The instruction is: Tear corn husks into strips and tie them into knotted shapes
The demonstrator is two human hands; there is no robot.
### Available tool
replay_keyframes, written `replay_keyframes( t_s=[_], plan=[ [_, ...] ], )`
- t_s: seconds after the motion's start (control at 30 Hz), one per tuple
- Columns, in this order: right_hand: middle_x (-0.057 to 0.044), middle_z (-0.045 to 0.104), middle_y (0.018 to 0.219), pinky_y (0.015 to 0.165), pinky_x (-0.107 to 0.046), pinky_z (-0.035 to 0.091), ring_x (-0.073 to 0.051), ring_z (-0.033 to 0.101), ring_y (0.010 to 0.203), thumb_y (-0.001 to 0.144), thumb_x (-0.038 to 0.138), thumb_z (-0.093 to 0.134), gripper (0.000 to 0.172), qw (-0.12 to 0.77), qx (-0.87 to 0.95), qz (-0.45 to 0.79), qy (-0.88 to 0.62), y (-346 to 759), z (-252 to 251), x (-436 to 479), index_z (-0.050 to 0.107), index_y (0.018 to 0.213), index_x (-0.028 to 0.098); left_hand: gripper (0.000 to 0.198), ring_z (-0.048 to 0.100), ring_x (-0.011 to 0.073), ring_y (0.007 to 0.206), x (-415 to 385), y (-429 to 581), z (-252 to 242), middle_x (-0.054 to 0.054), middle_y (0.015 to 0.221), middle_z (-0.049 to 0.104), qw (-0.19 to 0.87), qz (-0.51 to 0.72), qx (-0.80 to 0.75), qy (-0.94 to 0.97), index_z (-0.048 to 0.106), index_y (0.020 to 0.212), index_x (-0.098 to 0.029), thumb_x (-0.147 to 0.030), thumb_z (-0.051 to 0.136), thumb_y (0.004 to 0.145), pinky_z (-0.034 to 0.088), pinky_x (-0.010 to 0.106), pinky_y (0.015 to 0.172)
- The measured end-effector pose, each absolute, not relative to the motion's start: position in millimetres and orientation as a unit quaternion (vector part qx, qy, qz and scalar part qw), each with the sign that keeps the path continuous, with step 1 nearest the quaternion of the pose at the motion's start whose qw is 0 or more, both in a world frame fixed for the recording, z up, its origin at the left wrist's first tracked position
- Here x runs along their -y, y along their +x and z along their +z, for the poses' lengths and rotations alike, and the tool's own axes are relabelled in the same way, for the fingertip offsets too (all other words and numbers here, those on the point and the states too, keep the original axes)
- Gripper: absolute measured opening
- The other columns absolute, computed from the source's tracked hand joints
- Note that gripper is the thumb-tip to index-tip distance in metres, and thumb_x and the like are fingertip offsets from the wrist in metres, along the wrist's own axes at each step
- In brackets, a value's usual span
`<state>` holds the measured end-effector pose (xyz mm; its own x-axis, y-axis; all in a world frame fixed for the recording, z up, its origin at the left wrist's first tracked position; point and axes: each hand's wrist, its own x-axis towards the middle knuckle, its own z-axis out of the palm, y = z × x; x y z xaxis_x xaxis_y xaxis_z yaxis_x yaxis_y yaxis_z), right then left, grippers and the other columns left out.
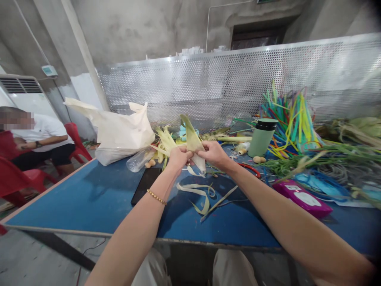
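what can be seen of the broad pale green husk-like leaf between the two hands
The broad pale green husk-like leaf looks like thin, fibrous plant material, darker green toward its narrow top and whitish lower down. It stands roughly upright, its top leaning a little left, in front of the person above the blue flat tabletop. The bare left hand grips its left side, the bare right hand its right. Whether its lower end touches the tabletop is unclear.
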<state>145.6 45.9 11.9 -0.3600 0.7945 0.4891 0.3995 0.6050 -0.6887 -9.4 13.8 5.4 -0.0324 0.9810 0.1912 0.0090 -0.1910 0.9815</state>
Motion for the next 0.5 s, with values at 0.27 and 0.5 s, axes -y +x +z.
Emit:
replay_keyframes(
  t_s=[0.27, 0.5],
  plan=[
    [0.000, 0.052, 0.062, 0.052, -0.024, 0.030, -0.014, 0.047, 0.060, 0.068, 0.032, 0.052, 0.018, 0.402, 0.810, 0.202, -0.376, 143.1, 4.8, -49.5, 0.060, 0.068, 0.016, 0.020, 0.051, 0.0098, 0.036, -13.4, -11.7, 2.9, -0.001, 0.043, 0.055, 0.404, 0.532, -0.478, 0.571, 0.059, 0.058, -0.014, -0.008, 0.061, 0.077, 0.030, 0.020, 0.039],
    [0.000, 0.051, 0.062, 0.054, -0.025, 0.030, -0.013, 0.045, 0.059, 0.065, 0.028, 0.052, 0.015, 0.390, 0.815, 0.133, -0.408, 138.1, 4.8, -45.3, 0.058, 0.065, 0.015, 0.020, 0.055, 0.0131, 0.036, -15.3, -11.8, 1.4, -0.001, 0.042, 0.052, 0.383, 0.504, -0.492, 0.597, 0.060, 0.056, -0.014, -0.004, 0.059, 0.073, 0.028, 0.021, 0.039]
  ],
)
